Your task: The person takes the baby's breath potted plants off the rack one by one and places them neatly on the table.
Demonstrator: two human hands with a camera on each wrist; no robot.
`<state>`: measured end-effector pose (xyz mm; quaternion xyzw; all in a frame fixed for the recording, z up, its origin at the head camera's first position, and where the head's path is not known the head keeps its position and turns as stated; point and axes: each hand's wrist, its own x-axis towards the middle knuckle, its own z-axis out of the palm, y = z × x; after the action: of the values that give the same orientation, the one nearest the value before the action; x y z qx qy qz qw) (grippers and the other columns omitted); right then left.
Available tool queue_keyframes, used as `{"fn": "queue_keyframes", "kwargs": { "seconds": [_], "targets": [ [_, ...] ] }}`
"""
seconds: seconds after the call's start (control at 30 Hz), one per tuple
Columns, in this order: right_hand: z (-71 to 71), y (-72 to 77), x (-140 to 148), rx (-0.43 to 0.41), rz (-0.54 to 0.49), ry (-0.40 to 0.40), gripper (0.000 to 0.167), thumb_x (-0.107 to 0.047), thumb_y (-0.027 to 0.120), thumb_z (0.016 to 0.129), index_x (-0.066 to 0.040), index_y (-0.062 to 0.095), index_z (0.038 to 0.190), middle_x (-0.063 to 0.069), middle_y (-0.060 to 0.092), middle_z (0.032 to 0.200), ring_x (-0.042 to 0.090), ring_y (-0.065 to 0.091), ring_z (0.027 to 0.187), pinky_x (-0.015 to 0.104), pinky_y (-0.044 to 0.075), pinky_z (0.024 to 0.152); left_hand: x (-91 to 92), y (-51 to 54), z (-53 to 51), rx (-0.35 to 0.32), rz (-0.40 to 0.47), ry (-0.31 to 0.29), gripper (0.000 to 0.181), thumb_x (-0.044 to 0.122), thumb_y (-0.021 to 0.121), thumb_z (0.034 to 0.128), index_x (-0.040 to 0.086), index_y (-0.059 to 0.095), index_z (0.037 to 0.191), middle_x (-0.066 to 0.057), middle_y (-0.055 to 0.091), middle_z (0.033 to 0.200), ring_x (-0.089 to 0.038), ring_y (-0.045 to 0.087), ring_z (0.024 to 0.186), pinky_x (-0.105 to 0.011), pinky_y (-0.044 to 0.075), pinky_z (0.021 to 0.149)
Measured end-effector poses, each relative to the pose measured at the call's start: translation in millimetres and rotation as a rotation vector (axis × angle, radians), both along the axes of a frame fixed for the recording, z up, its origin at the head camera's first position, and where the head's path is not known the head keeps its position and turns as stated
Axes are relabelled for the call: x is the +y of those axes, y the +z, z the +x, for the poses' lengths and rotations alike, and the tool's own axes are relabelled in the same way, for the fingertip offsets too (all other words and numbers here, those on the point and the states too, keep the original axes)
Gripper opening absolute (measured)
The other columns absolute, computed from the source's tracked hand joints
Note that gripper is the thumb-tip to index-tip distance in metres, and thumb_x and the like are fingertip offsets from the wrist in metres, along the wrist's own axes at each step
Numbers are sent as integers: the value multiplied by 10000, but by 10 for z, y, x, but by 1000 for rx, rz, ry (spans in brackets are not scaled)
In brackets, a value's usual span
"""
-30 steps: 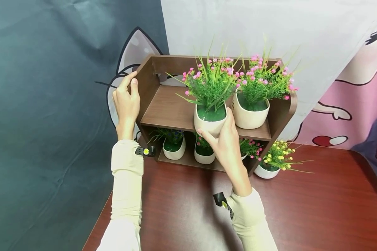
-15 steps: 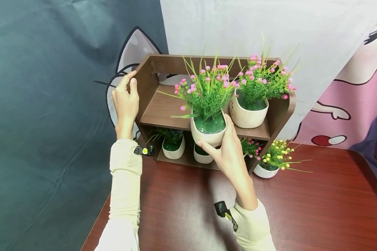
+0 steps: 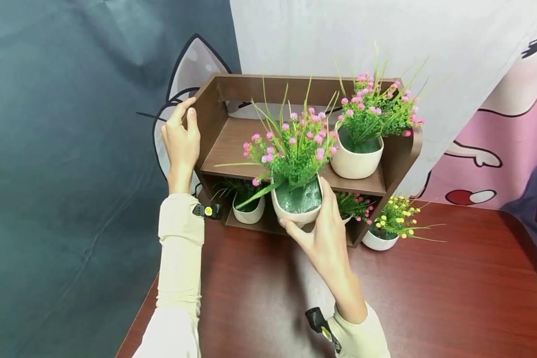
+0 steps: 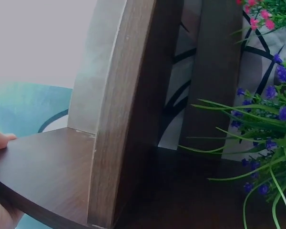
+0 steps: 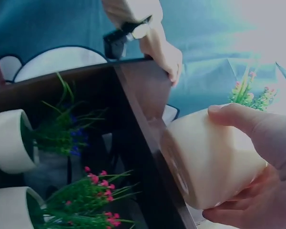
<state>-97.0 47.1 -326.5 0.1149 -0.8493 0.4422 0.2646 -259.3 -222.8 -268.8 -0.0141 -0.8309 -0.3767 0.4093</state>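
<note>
The bench (image 3: 429, 288) carries a brown shelf (image 3: 212, 124). In front of its upper board (image 3: 236, 149), a pink-flowered pot (image 3: 297, 200) is located (a similar pot (image 3: 357, 163), from here, occupies the board's right end). Right hand (image 3: 325, 238): grip clasped round the front pot. Left hand (image 3: 182, 141): grip holding the shelf's side edge.

No legible texts, labels, brands, numbers or signs.
</note>
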Motion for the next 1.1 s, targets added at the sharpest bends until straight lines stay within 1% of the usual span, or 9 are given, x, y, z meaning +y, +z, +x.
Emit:
{"fn": "queue_keyframes", "kwargs": {
  "seconds": [0.17, 0.27, 0.4, 0.5, 0.67, 0.77, 0.83, 0.97, 1.1],
  "targets": [
    [155, -116, 40, 23, -1, -25, 960, -255, 832, 631, -51, 306, 1408, 148, 458, 1318, 269, 476, 1150, 456, 388, 892, 13, -4, -22, 12, 2, 1, 288, 218, 495, 953, 163, 665, 1179, 35, 621, 1191, -179, 599, 992, -277, 407, 873],
    [259, -223, 85, 18, 8, -24, 978, -247, 841, 613, -62, 306, 1410, 149, 457, 1330, 277, 477, 1158, 462, 393, 897, 25, -10, -29, 12, 7, -4, 289, 219, 496, 952, 154, 666, 1176, 30, 622, 1189, -171, 600, 953, -268, 406, 865],
    [396, -413, 111, -11, 30, 1, 984, -250, 854, 594, -53, 318, 1396, 145, 452, 1336, 278, 484, 1156, 476, 413, 892, 26, -9, -26, 9, 21, -2, 284, 214, 502, 949, 156, 669, 1172, 33, 625, 1184, -155, 598, 950, -256, 399, 867],
    [459, -573, 112, -34, 39, 24, 970, -261, 853, 590, -39, 332, 1378, 128, 453, 1323, 256, 485, 1151, 469, 418, 893, 20, -2, -22, 11, 33, 6, 282, 213, 502, 948, 168, 671, 1170, 51, 626, 1181, -119, 584, 1016, -240, 383, 887],
    [548, -845, 168, -72, 30, 37, 980, -244, 856, 553, -25, 349, 1362, 108, 462, 1301, 235, 481, 1141, 453, 406, 910, 26, -12, -14, 3, 35, 0, 287, 219, 493, 951, 178, 668, 1176, 69, 623, 1184, -129, 582, 976, -233, 375, 888],
    [604, -1017, 242, -85, 37, 27, 985, -212, 856, 529, -10, 356, 1354, 111, 461, 1306, 244, 484, 1138, 448, 404, 913, 25, -13, -9, 1, 35, 2, 285, 220, 496, 952, 189, 668, 1177, 75, 622, 1183, -154, 577, 904, -246, 384, 872],
    [648, -1142, 305, -91, 48, 25, 988, -192, 855, 519, -2, 356, 1350, 112, 454, 1316, 245, 480, 1143, 404, 392, 928, 19, -11, -2, 1, 39, 12, 283, 219, 499, 950, 199, 670, 1175, 85, 623, 1180, -143, 578, 937, -249, 380, 875],
    [752, -1405, 462, -103, 58, 23, 999, -152, 860, 499, 2, 360, 1350, 123, 451, 1309, 243, 473, 1138, 204, 293, 984, 12, -12, -1, 1, 43, 19, 285, 225, 500, 948, 199, 671, 1173, 89, 626, 1175, -143, 572, 999, -252, 366, 885],
    [883, -1656, 680, -115, 55, 1, 1020, -118, 871, 475, 14, 363, 1350, 146, 470, 1276, 245, 483, 1099, 85, 227, 951, 15, -28, -7, 3, 42, 6, 298, 248, 488, 952, 181, 666, 1181, 74, 626, 1181, -147, 551, 1065, -254, 345, 906]
  ]
}}
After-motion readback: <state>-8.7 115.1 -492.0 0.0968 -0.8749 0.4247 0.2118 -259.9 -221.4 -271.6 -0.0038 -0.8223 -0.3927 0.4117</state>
